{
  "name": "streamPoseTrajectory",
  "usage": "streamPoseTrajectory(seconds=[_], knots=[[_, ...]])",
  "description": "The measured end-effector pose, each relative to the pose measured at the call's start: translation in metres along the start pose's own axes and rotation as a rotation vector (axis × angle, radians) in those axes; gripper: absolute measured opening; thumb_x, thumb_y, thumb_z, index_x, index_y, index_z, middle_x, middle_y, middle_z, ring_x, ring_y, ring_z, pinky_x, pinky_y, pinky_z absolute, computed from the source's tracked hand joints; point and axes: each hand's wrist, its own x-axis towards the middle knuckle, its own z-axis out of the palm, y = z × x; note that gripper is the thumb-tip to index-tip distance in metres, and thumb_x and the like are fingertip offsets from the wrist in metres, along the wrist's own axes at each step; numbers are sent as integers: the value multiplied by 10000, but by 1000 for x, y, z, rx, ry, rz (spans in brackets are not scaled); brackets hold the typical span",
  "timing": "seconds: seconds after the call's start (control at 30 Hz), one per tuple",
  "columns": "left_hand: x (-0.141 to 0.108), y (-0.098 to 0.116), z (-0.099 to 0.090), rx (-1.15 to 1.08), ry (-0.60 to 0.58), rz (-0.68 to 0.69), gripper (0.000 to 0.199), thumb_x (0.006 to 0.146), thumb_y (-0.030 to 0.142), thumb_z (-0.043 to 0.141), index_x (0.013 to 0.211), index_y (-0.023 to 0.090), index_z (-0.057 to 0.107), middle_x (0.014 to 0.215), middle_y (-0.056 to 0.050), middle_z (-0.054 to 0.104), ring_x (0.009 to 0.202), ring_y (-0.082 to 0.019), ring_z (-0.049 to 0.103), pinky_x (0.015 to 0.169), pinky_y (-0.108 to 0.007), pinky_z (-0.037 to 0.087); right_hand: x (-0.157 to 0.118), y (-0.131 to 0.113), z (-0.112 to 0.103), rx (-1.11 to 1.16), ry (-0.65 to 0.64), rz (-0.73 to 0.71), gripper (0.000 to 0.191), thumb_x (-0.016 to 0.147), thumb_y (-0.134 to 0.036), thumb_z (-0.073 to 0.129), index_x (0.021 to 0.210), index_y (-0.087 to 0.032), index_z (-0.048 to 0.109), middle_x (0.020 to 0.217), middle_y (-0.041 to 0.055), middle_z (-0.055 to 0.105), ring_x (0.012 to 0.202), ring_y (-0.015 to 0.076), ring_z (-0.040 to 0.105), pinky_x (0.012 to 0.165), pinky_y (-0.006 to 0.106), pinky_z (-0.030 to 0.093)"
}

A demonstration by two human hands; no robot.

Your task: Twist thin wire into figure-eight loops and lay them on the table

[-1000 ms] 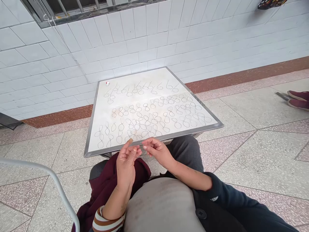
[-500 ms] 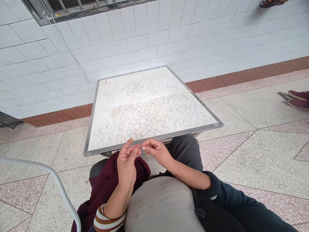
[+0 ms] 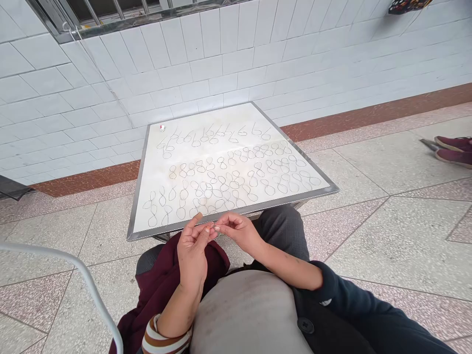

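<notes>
Just off the table's front edge, my left hand point(image 3: 193, 253) and my right hand point(image 3: 241, 233) meet at the fingertips. Each is closed in a pinch of thumb and finger. Whatever lies between the fingertips is too small to make out; a thin wire seems to show there. On the white table point(image 3: 206, 115) with its grey metal rim lie several thin dark wires bent into figure-eight loops point(image 3: 260, 169). Toward the back are several wires point(image 3: 242, 132) with a single loop and a straight tail.
A small white and red object point(image 3: 162, 128) sits at the table's back left corner. A grey curved metal tube point(image 3: 86, 278) stands at the left. Dark red shoes point(image 3: 455, 150) are at the far right. Behind the table is a tiled wall point(image 3: 206, 64).
My hands remain together at the fingertips, with only a slight shift of the fingers. The whole view has moved a little.
</notes>
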Motion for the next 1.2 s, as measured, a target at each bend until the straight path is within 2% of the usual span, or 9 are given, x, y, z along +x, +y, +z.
streamPoseTrajectory(seconds=[0.23,0.4,0.5,0.63,0.73,0.83,0.93,1.0,1.2], knots=[[-1,-1,0,27,13,-11,467,746,285,767,1179,186,625,884,-41,721,880,-170,666,833,-343,541,0,2,1,-94,7,-23,234,759,-417,740,777,-194,673,753,9,662,701,144,620,693,304,514],[2,-5,-1,53,44,26,483,712,246,796,1162,190,630,770,1,704,716,-125,637,745,-287,517,-1,5,2,-186,5,-46,206,778,-400,726,769,-204,665,764,14,658,724,154,618,691,306,513],[6,-7,0,-21,95,7,478,691,232,808,1136,189,637,715,25,674,689,-115,624,696,-255,493,-3,6,4,-192,6,-53,199,783,-398,722,812,-213,656,787,8,653,732,149,614,691,298,510],[10,-9,1,-168,165,-70,528,655,211,827,1138,183,617,747,15,675,727,-124,640,677,-250,483,-8,9,10,-168,-62,6,205,848,-401,647,932,-219,600,802,-5,645,740,143,613,707,294,504],[11,-9,1,-214,195,-75,554,634,187,836,1139,175,609,742,11,678,693,-114,629,647,-240,472,-11,11,14,-277,-83,19,170,905,-385,569,935,-219,588,789,-2,635,698,139,588,667,287,493],[11,-8,1,-214,209,-65,550,619,181,844,1118,169,614,728,12,678,651,-110,622,617,-235,459,-11,13,16,-450,-95,-73,205,965,-344,463,977,-222,626,840,27,642,662,139,571,665,304,494],[12,-7,0,-200,220,-57,547,606,191,853,1102,165,623,706,16,673,637,-114,622,596,-233,453,-12,16,15,-590,-86,-201,259,985,-302,414,1086,-238,643,956,62,654,772,171,595,737,336,504],[12,-7,0,-190,216,-50,544,604,203,854,1097,161,629,708,15,675,634,-109,615,588,-228,451,-12,18,14,-657,-99,-260,282,986,-275,403,1131,-246,644,951,68,656,845,194,592,767,350,504],[12,-7,-1,-157,199,-46,516,626,203,842,1097,164,634,737,8,678,640,-103,604,542,-206,412,-14,18,13,-683,-114,-285,301,985,-237,395,1154,-253,643,936,69,663,869,203,595,784,358,506]])
